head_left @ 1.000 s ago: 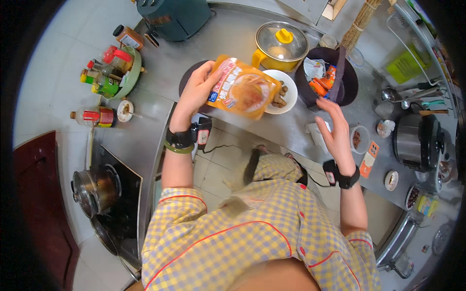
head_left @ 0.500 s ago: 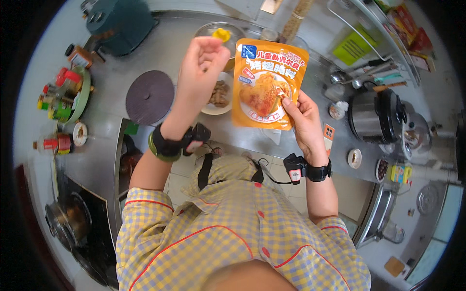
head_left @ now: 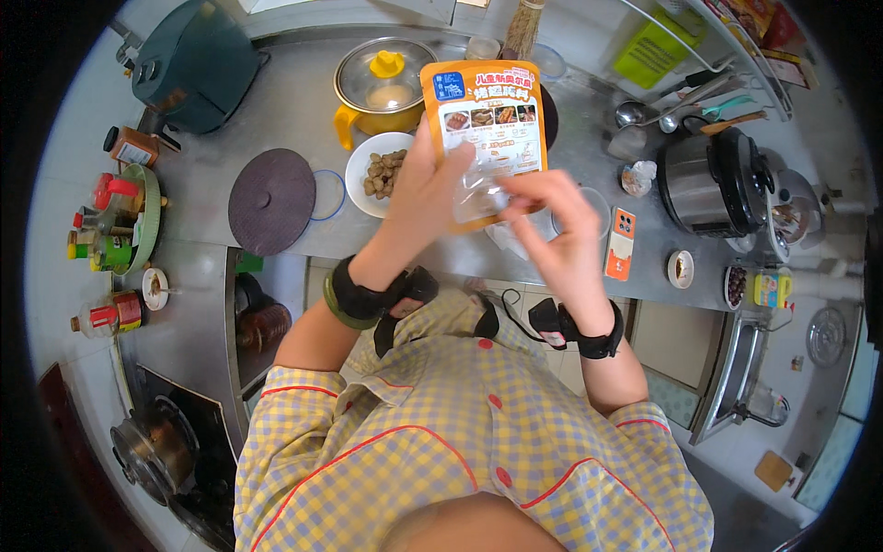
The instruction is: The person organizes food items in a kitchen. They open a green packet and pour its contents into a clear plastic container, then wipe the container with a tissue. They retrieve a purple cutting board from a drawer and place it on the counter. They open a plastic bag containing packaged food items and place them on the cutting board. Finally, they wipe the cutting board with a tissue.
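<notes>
An orange and white seasoning pouch (head_left: 497,124) is held up over the counter, its back with small food pictures facing me. My left hand (head_left: 418,189) is closed on the pouch's left side, thumb across its front. At the lower part of the pouch lies a shiny, clear, crinkled plastic piece (head_left: 476,195). My right hand (head_left: 563,230) has its fingers bent and drawn together beside that plastic; motion blur hides what lies between the fingertips. Behind my left hand stands a white bowl (head_left: 357,175) of brown chunks (head_left: 382,173).
A yellow-handled pot (head_left: 372,120) with a glass lid stands behind the bowl. To the left are a dark round lid (head_left: 269,202) and a green air fryer (head_left: 195,69). On the right sit an orange phone (head_left: 621,244), a small white dish (head_left: 681,269) and a pressure cooker (head_left: 704,189).
The pouch has turned from its front to its back. My left hand has come down onto it from near the pot lid. My right hand has moved from its right edge to its lower part.
</notes>
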Demonstrator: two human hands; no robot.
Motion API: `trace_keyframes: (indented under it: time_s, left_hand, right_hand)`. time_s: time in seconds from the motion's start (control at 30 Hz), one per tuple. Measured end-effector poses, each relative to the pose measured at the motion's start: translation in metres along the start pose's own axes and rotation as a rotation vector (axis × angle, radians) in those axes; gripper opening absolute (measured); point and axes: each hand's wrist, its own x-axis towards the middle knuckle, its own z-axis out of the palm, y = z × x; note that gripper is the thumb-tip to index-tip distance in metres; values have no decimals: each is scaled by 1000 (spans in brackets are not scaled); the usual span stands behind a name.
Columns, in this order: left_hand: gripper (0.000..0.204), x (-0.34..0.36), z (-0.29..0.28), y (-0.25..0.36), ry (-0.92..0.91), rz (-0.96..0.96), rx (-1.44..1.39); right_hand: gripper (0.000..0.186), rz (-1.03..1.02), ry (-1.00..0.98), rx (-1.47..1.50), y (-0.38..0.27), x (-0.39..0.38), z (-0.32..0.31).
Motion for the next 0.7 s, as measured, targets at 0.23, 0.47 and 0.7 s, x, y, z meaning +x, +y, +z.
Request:
trace_keyframes:
  time_s: [0.23,0.47,0.7]
  left_hand:
    - [44,2,-14,12,-60,-131,-129]
    - [44,6,-11,22,-116,-131,-163]
    - [44,10,-14,21,-160,-144,-208]
  right_hand:
    - [20,377,122,348,16,13,-21]
    - [9,427,28,481,8,15,-28]
    - [10,419,26,483,8,17,-35]
